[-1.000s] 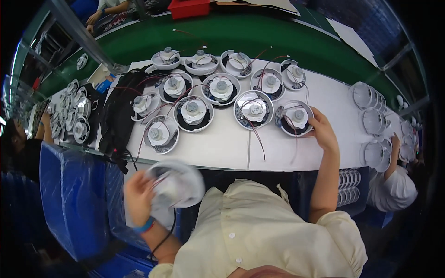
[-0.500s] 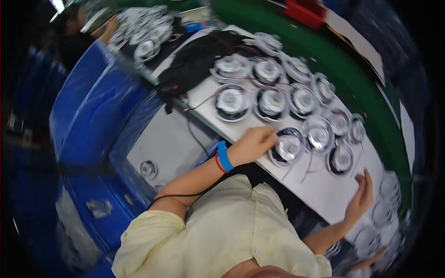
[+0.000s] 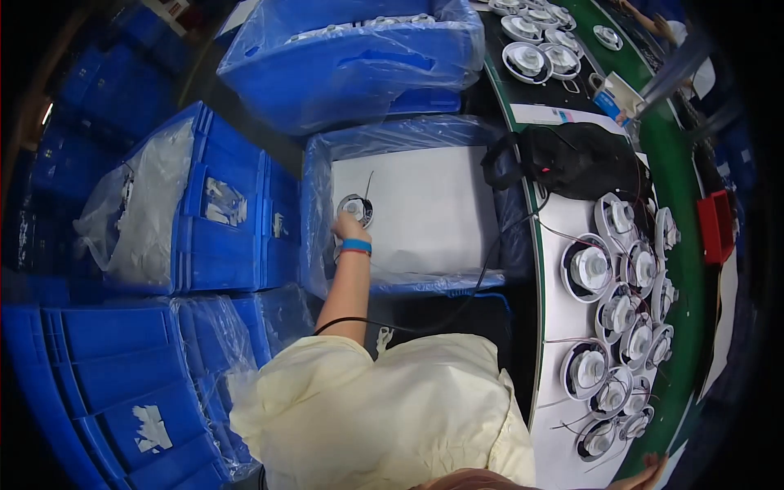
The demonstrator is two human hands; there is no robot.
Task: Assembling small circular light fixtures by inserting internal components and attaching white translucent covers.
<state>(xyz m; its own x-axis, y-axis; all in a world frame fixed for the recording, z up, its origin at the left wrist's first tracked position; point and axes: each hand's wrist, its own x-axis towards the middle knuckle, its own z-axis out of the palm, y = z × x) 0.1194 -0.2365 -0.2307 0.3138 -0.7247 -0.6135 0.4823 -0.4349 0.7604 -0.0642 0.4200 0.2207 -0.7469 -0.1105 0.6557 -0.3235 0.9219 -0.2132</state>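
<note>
A: Left hand [image 3: 350, 224]: where, and on what?

B: Down in the lined blue bin [image 3: 392, 135], close to its left wall, blue band [image 3: 356, 244] on the wrist. Fingers at the near edge of a round part [image 3: 356, 207]: white ring, dark inside, pale hub. Thin wire [image 3: 370, 184] sticks out past the part, on the side away from the grip.

A: Pinching or loose?

B: Cannot tell. The back of the hand hides the fingertips; could be a hold, could be a release.

A: Under the part?

B: White sheet [image 3: 433, 204], spreading to the right of the grip.

A: Right hand [image 3: 643, 476]?

B: Far to the right of the left one, low at the rim of the view, partly cut off. Nothing seen in it; finger state unclear.

A: Other stock?

B: More round parts [image 3: 588, 268] crowd the white table [image 3: 559, 224], well right of the left grip. Black bag [image 3: 572, 159] at their far end.

A: Step in hand, your reading?

B: Laying a part on the sheet, at the placing or letting-go stage.

A: Next move calls for?

B: My judgement: part flat before the fingers part, wire clear of them, then a straight lift so the ring isn't dragged.
</note>
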